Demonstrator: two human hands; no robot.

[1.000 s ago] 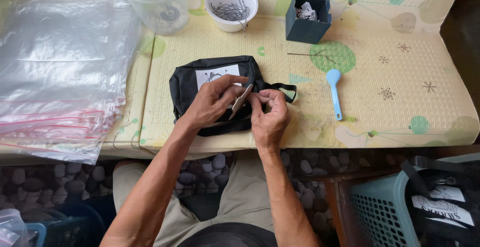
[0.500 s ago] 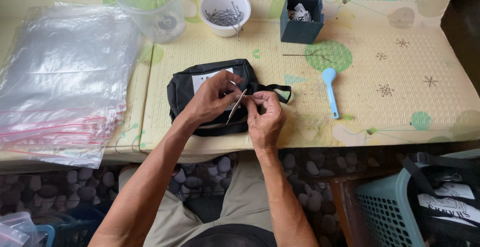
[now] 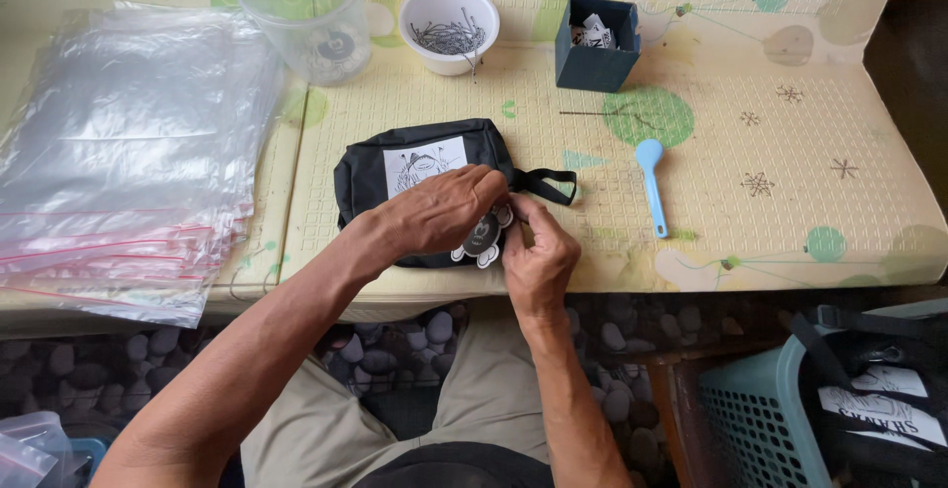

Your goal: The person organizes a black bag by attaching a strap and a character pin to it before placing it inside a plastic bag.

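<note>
Since a moment ago the thin metal piece has gone from view and a small round tag (image 3: 483,238) now hangs between the left hand (image 3: 434,213) and right hand (image 3: 538,256), both pinching it against the black pouch (image 3: 415,167) at the table's (image 3: 750,103) near edge.
</note>
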